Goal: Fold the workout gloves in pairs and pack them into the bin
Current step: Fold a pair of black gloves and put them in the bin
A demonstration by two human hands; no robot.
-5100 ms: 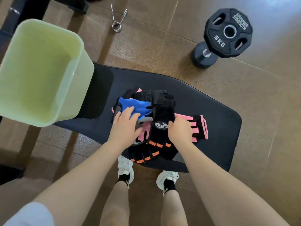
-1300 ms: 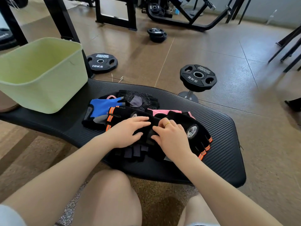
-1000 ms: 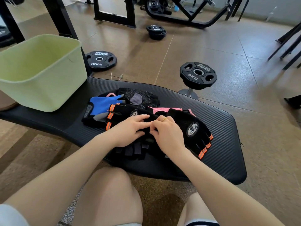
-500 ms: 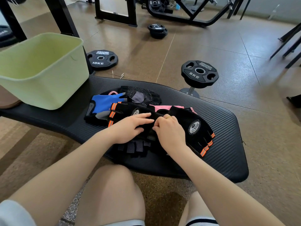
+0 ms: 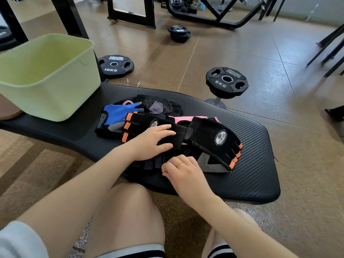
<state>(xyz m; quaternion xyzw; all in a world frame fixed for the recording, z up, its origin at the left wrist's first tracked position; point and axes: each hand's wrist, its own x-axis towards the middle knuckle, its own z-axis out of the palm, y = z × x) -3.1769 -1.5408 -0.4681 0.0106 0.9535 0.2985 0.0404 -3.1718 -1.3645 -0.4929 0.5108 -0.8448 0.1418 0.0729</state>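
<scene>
A pile of workout gloves lies on a black padded bench. Two black gloves with orange stripes lie on top: one under my left hand, the other to the right with a "SPORTS" badge. A blue glove, a dark mesh glove and a pink glove lie behind them. My left hand presses flat on the left black glove. My right hand rests at the pile's near edge, fingers curled on dark glove fingers; whether it pinches them is unclear. The pale green bin stands at the bench's left end.
A 5 kg plate on a short stand sits just behind the bench. A 10 kg plate lies on the floor by a black rack leg. More plates and machine frames stand farther back. My knees are below the bench edge.
My right hand has drawn back from the middle of the black gloves to the pile's near edge. The right black glove now shows its grey underside flap. My left hand stays pressing.
</scene>
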